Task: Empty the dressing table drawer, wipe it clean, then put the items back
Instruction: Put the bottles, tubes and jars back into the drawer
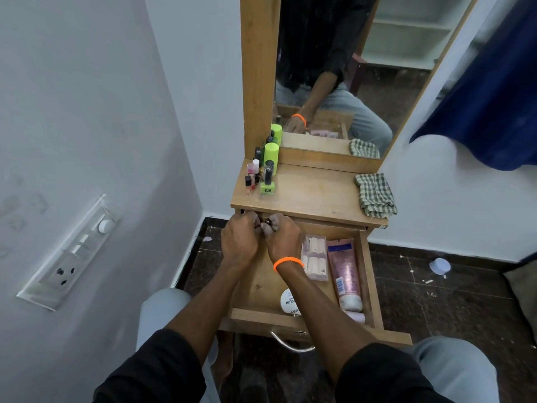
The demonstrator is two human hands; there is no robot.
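Note:
The wooden drawer [374, 274] is pulled open below the tabletop. At its far left end my left hand [239, 242] and my right hand [283, 239] are curled side by side, each gripping small dark bottles [266, 221] whose caps show between the fingers. Inside the drawer lie a clear box of white tubes [314, 257], a pink tube [344, 271] and a round white lid [290, 302]. On the tabletop [313, 193] stand several nail polish bottles [267, 181] and a green can [271, 154]. A checked cloth [374, 193] lies folded at the right.
A mirror [348, 68] rises behind the tabletop and reflects me. The white wall with a switch panel [72, 254] is close on the left. A blue curtain [488, 97] hangs at the right. The dark floor holds a small white cap [440, 266]. The drawer's metal handle [290, 343] curves below its front.

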